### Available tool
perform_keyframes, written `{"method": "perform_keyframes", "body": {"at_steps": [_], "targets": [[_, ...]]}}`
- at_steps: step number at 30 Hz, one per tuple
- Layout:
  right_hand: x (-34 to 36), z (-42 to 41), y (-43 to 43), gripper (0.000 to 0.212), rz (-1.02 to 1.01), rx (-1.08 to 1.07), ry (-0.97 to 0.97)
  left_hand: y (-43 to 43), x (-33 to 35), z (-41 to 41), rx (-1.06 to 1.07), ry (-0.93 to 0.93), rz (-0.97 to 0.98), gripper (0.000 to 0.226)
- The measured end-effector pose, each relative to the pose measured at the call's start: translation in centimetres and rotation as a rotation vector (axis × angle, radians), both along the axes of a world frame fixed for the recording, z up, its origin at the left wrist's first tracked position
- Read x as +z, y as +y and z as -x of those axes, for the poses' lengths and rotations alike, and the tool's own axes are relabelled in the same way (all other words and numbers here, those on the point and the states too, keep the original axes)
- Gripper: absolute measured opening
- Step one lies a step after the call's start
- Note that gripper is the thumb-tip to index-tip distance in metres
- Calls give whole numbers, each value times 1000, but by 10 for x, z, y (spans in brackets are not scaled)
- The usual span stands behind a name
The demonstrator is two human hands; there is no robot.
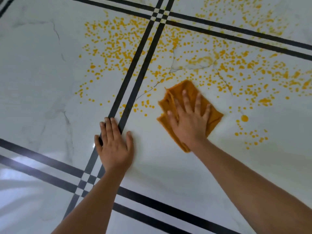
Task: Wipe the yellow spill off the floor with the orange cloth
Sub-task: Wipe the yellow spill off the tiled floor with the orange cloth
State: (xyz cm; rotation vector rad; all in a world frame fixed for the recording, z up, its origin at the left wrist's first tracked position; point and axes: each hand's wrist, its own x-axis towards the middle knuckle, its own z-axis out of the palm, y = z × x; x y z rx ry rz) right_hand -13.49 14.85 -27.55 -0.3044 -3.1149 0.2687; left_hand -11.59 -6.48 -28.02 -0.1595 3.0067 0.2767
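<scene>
The yellow spill [185, 53] is a wide scatter of small drops across the white marble floor, reaching from the left of the double black stripe to the right edge. An orange cloth [175, 92], folded and crumpled, lies flat at the near edge of the drops. My right hand [190, 119] presses down on the cloth with its fingers spread and straight. My left hand [114, 144] rests flat on the bare floor to the left, fingers over the black stripe, holding nothing.
The floor [42, 73] is glossy white marble tile with paired black stripes [135, 73] crossing it. More drops lie on the far tile at top right [244, 16] and near the cloth's right side [249, 132]. The tile around my arms shows no drops.
</scene>
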Motion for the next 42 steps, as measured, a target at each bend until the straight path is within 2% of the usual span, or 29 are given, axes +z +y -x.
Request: {"method": "perform_keyframes", "body": {"at_steps": [3,4,5,6,8,9,10,13,14,15,16,18,19,20,21,23,24,25,28,29,30,32,33,34,37,38,39,41,42], "targets": [[-4,-34,1,52,-67,547,-36,-1,-2,0,-6,-6,-5,71],[-2,-27,10,52,-83,635,-33,-2,-2,0,-3,-8,-7,71],[-3,-12,16,52,-100,618,-18,-2,-1,0,0,-11,-8,71],[-2,8,15,52,-101,484,-6,-2,0,1,0,-14,-12,71],[1,38,-5,53,-25,92,-38,-1,0,0,0,-21,-17,71],[2,43,-18,54,-10,16,-45,-1,0,1,3,-23,-24,71],[4,39,-30,55,5,61,-51,-2,0,1,6,-27,-29,70],[-1,1,-17,52,-78,710,-52,-2,0,0,-9,-26,-34,69],[0,3,-1,52,-113,823,-41,-2,0,0,-11,-24,-34,69],[-1,14,9,53,-137,797,-33,-2,0,1,-7,-22,-36,69],[-2,29,12,55,-140,619,-22,-2,0,0,-5,-21,-39,69],[1,52,-7,57,-31,78,-45,-2,0,0,-7,-21,-48,69],[2,53,-24,57,-10,-38,-53,-2,1,0,-9,-20,-54,69],[4,49,-38,57,8,-3,-55,-2,1,0,-9,-17,-56,69],[2,39,-45,57,-7,187,-46,-1,1,0,-5,-15,-58,69],[-1,20,-29,54,-92,716,-47,-1,1,0,-11,-13,-60,69],[-1,24,-15,54,-112,829,-45,-1,1,1,-13,-14,-61,69],[-1,33,-8,54,-116,776,-33,-2,0,0,-11,-15,-60,69],[1,52,-32,57,-13,26,-33,-2,0,1,-16,-14,-66,69],[3,50,-46,56,1,-34,-54,-2,0,1,-19,-12,-66,69],[3,42,-55,56,-5,67,-63,-2,0,0,-17,-14,-69,69],[1,20,-41,56,-87,506,-94,-3,1,0,-17,-22,-85,69],[5,16,-25,58,-111,605,-115,-3,2,-1,-21,-20,-91,68],[4,17,-14,63,-109,533,-129,-4,2,0,-22,-18,-94,68],[3,14,-23,65,-40,-151,-112,-4,3,-1,-26,-42,-115,67],[5,10,-35,63,-29,-185,-106,-4,3,0,-31,-39,-119,67],[6,2,-42,61,-38,-74,-97,-4,4,0,-32,-32,-122,67],[2,-19,-31,54,-113,388,-90,-5,4,-1,-23,-35,-117,67],[3,-21,-17,52,-139,538,-87,-5,4,-1,-29,-37,-111,68]]}}
